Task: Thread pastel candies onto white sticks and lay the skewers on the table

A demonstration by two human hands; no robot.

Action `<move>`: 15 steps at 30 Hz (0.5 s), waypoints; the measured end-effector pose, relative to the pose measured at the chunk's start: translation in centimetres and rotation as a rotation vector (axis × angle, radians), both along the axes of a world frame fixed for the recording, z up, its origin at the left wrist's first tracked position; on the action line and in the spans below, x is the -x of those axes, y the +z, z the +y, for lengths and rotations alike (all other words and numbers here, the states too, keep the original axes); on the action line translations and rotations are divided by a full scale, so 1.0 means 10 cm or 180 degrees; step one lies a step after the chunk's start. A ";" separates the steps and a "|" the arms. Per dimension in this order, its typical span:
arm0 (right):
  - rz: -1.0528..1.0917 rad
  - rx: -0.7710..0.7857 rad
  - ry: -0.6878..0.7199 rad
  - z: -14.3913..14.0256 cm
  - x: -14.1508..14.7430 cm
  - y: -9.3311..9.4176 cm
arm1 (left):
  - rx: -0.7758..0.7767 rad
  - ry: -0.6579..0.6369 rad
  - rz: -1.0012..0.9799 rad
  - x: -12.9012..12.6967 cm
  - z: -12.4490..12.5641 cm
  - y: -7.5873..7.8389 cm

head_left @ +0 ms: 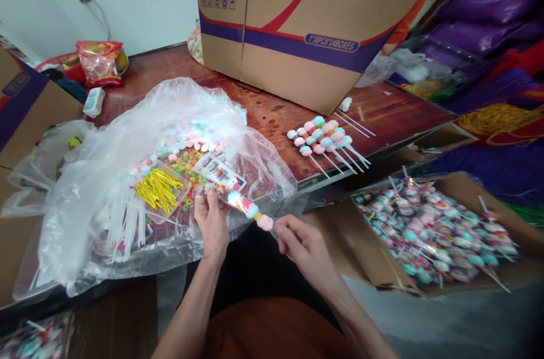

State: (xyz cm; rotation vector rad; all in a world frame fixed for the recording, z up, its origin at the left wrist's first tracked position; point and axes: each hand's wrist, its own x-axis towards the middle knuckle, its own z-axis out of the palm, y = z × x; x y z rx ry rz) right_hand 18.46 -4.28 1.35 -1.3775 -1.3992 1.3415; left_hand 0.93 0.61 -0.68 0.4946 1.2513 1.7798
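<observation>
The left hand [212, 222] grips a small printed wrapper [220, 172] while the right hand [304, 246] pinches the light, soft marshmallow skewer [250, 212], probably best held by its stiff stick.

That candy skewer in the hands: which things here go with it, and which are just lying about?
In use:
left hand on the printed wrapper sleeve
right hand at the candy skewer
gold twist ties
white sticks
unwrapped skewers
box of wrapped skewers

Lying about:
big carton
red snack bag
purple bags
</observation>
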 end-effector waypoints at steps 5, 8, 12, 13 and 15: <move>-0.0233 -0.0277 -0.0184 0.01 0.01 -0.06 | -0.0003 -0.0297 -0.0215 -0.03 -0.04 0.07; -0.0414 -0.0396 -0.0124 0.01 0.03 -0.08 | 0.0094 -0.0839 -0.0242 -0.08 -0.07 0.13; -0.0885 -0.1078 -0.0072 0.01 0.03 -0.08 | 0.0233 -0.1117 -0.0193 -0.11 -0.10 0.14; -0.1011 -0.1302 -0.0098 0.01 0.02 -0.08 | 0.0258 -0.1137 -0.0209 -0.10 -0.10 0.14; -0.1199 -0.1634 -0.0100 0.01 0.00 -0.09 | 0.0285 -0.1169 -0.0271 -0.09 -0.10 0.14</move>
